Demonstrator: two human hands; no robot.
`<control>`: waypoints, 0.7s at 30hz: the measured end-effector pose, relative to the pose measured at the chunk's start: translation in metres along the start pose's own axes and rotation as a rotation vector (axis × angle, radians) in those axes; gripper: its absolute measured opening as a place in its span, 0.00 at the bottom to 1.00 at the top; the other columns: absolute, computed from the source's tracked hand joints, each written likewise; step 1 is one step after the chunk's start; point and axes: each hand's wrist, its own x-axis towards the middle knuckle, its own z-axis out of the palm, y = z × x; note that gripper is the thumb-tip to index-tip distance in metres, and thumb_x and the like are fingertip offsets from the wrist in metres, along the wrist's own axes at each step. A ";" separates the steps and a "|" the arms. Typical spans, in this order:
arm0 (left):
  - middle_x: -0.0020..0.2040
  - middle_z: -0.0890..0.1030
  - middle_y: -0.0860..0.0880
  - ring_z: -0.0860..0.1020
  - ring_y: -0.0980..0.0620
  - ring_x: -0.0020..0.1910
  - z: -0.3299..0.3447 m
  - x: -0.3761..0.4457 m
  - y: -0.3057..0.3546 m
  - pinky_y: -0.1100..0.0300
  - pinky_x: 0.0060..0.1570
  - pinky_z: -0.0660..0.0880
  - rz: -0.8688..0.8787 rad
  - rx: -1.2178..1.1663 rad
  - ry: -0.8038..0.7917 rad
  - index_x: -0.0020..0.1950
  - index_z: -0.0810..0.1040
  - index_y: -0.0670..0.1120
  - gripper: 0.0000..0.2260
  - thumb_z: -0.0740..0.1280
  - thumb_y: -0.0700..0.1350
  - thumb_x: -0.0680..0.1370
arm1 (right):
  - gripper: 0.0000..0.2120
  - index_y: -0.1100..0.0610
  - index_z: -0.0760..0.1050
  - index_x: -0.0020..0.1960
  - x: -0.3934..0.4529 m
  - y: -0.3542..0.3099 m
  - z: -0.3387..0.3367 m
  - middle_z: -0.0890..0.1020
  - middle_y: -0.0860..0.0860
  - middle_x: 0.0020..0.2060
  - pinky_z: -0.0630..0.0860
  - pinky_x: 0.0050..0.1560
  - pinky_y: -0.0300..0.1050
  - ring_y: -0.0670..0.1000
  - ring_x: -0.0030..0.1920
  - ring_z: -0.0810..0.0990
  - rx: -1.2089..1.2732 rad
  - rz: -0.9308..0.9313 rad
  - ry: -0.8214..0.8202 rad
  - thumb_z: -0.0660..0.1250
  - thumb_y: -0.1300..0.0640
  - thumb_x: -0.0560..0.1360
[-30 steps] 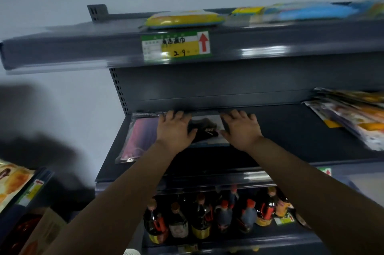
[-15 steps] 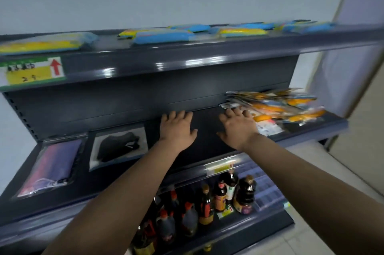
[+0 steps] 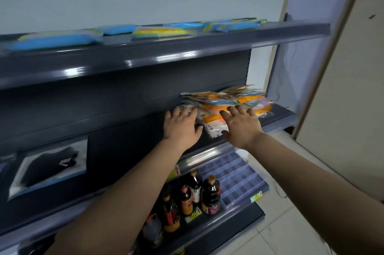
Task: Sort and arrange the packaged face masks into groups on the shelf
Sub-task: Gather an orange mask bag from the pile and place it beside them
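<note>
Dark grey shelving point(image 3: 128, 128) stands against a pale wall, with a tiled floor at the lower right. On the middle shelf, toward its right end, lies a loose heap of packaged face masks point(image 3: 226, 101): flat, glossy packets, mostly orange and yellow with some white and pale blue, overlapping at odd angles. Far to the left on the same shelf a clear packet holding a black mask point(image 3: 52, 166) lies flat and well apart from the heap. Blue and yellow packets point(image 3: 158, 31) lie in a row on the top shelf, and dark bottles point(image 3: 195, 192) stand on the shelf below. The left hand point(image 3: 181, 127) reaches palm down to the heap's left edge, fingers point(image 3: 188, 112) spread and holding nothing. The right hand point(image 3: 241, 126) hovers palm down over the front of the heap, fingers point(image 3: 235, 110) spread, their tips at the orange packets; I cannot tell whether they touch. Compared with half a second ago, both hands have travelled right along the shelf to the heap, and the pink-purple packet has slipped almost out of view at the left.
</note>
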 end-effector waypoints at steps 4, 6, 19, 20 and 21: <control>0.72 0.65 0.48 0.62 0.44 0.71 0.008 0.028 0.019 0.45 0.70 0.57 0.018 0.010 0.004 0.75 0.58 0.50 0.26 0.56 0.58 0.79 | 0.28 0.53 0.56 0.73 0.013 0.024 0.012 0.63 0.55 0.72 0.59 0.69 0.57 0.59 0.72 0.60 0.018 0.014 -0.005 0.58 0.44 0.77; 0.73 0.65 0.47 0.62 0.44 0.71 0.013 0.043 0.026 0.46 0.69 0.58 0.025 0.016 0.010 0.75 0.57 0.50 0.27 0.55 0.58 0.79 | 0.28 0.53 0.57 0.74 0.024 0.036 0.018 0.63 0.55 0.72 0.59 0.69 0.57 0.59 0.72 0.60 0.015 0.014 0.000 0.58 0.45 0.77; 0.75 0.62 0.48 0.61 0.44 0.72 0.037 0.158 0.047 0.48 0.68 0.59 -0.060 -0.004 -0.001 0.75 0.57 0.50 0.27 0.54 0.59 0.79 | 0.24 0.54 0.61 0.71 0.121 0.112 0.047 0.66 0.55 0.70 0.62 0.67 0.56 0.58 0.70 0.63 0.098 -0.036 0.001 0.58 0.47 0.78; 0.74 0.63 0.48 0.62 0.44 0.72 0.037 0.163 0.048 0.49 0.68 0.59 -0.067 -0.005 -0.001 0.75 0.57 0.50 0.26 0.54 0.59 0.79 | 0.25 0.54 0.60 0.71 0.127 0.117 0.050 0.65 0.55 0.70 0.62 0.68 0.56 0.58 0.71 0.62 0.106 -0.041 -0.007 0.58 0.47 0.78; 0.74 0.63 0.48 0.62 0.45 0.72 0.038 0.168 0.050 0.49 0.68 0.60 -0.076 -0.004 -0.006 0.76 0.57 0.50 0.26 0.54 0.59 0.79 | 0.25 0.54 0.60 0.71 0.133 0.121 0.053 0.65 0.55 0.71 0.62 0.68 0.55 0.58 0.71 0.62 0.113 -0.046 -0.015 0.58 0.47 0.78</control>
